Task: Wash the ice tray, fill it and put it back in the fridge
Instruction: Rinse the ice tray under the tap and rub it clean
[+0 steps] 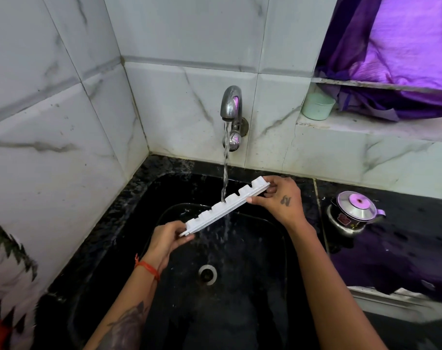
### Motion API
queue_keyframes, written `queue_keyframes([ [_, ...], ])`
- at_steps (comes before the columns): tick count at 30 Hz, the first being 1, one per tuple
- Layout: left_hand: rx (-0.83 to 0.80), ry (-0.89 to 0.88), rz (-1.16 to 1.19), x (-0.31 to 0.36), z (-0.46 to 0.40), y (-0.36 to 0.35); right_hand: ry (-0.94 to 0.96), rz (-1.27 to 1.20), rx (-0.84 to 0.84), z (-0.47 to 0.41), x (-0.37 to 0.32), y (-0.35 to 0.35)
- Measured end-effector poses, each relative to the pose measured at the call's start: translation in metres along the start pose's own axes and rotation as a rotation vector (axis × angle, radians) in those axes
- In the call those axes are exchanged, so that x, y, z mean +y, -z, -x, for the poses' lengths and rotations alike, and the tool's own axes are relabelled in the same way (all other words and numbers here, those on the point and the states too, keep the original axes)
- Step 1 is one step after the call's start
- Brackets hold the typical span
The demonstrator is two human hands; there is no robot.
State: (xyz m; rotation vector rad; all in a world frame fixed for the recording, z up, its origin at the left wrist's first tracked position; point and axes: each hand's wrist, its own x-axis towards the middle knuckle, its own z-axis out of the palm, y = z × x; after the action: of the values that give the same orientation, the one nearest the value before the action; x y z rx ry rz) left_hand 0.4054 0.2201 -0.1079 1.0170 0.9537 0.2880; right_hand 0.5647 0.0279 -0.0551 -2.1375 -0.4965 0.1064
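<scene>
Ice tray (223,207) under running tap (231,104), held over black sink (129,223).
White rigid plastic, ribbed cell bottoms up, tilted with far end higher. Left hand (165,239) pinches near end, right hand (278,200) pinches far end. Stream hits mid-tray, splashes off. Glossy black stone basin, rounded corners, drain (207,273) below; open room all round tray. Steel kettle (353,213) on counter right, well apart.

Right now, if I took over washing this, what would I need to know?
Left hand pinches the near end of the ice tray; right hand pinches the far end.
The tray is held tilted on its edge over the sink, with water from the tap hitting its middle.
Done: rinsing is under way.
Left: finish washing, fill the tray, put it back in the fridge.
</scene>
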Motion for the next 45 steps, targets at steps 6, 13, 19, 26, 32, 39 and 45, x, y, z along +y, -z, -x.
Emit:
queue_keyframes([
  [6,-0.050,-0.085,-0.030,0.009,0.003,0.008,-0.038,0.069,0.108,-0.002,-0.003,0.000],
  [13,0.002,-0.198,-0.242,0.009,0.008,0.018,-0.085,0.091,0.124,0.000,-0.005,-0.009],
  [19,-0.024,-0.130,-0.192,0.003,0.012,0.022,-0.228,0.101,0.098,0.002,-0.005,-0.017],
  [26,-0.043,-0.103,-0.249,-0.002,0.004,0.032,-0.404,0.028,0.041,0.004,0.002,-0.018],
  [32,-0.053,-0.120,-0.284,0.002,0.003,0.024,-0.511,-0.026,0.073,0.006,0.005,-0.015],
  [39,-0.100,-0.109,-0.320,0.008,0.006,-0.001,-0.597,-0.056,0.115,0.003,0.012,-0.001],
  [45,-0.177,-0.104,-0.347,0.012,0.009,-0.020,-0.675,-0.146,0.150,0.001,0.022,0.011],
])
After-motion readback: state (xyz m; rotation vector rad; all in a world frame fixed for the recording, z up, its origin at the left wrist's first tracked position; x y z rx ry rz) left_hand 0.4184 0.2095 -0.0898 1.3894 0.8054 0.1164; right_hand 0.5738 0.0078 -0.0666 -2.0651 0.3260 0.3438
